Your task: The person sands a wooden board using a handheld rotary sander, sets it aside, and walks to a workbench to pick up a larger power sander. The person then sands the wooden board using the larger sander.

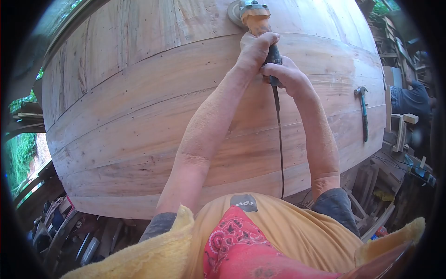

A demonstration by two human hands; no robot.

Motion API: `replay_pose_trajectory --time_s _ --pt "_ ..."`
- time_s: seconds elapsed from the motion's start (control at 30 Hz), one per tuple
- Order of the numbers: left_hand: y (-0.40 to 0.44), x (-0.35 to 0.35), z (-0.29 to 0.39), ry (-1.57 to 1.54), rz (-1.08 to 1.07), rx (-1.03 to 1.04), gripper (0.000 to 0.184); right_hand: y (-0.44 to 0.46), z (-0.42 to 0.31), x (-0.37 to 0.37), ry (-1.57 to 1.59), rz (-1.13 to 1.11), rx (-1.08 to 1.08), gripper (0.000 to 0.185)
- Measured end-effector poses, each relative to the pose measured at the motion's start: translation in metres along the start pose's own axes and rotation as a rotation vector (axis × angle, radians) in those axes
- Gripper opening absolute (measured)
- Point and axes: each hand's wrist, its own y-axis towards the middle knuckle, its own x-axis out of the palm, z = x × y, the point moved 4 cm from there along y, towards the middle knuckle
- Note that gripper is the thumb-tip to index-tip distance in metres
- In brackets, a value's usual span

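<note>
An angle grinder [257,23] with an orange body and a round disc lies over the far part of a large panel of wooden boards [186,93]. My left hand [255,48] is wrapped round its body, just behind the head. Farther back, my right hand [284,74] grips the dark rear end of the handle, near where the cord [280,139] comes out. That black cord runs down across the boards toward my body. The disc sits at the panel's surface; whether it spins or touches the wood I cannot tell. Pale dust coats both forearms.
A claw hammer [363,114] with a teal and black handle lies on the panel's right side. Past the right edge is another person [411,97] in dark clothing. Wood scraps [371,186] and cables clutter the floor at right, and more clutter [88,237] lies at lower left.
</note>
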Motion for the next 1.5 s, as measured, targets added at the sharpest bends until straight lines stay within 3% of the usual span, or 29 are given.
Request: replay_pose_trajectory --time_s 0.37,0.5,0.93,1.1,1.27,1.5 --pt "-0.032 0.009 -0.028 -0.063 0.063 0.077 0.021 -0.032 0.014 -0.003 0.013 -0.041 -0.055 0.025" --pt "-0.033 0.015 -0.031 -0.031 0.012 0.059 0.02 -0.03 0.026 -0.011 -0.022 -0.021 0.043 0.025" --pt "0.041 0.011 0.008 0.011 0.102 0.023 0.031 0.046 -0.015 -0.037 -0.207 -0.07 0.025 0.032" --pt "0.074 0.008 0.026 -0.026 0.091 -0.012 0.039 0.065 -0.04 -0.033 -0.279 0.022 0.05 0.036" --pt "0.022 -0.003 0.022 -0.006 0.039 -0.007 0.033 0.032 -0.028 -0.009 -0.176 -0.043 0.016 0.034" --pt "-0.038 -0.064 0.014 -0.115 0.14 0.13 0.018 0.006 -0.009 0.062 -0.114 -0.192 -0.014 0.034"
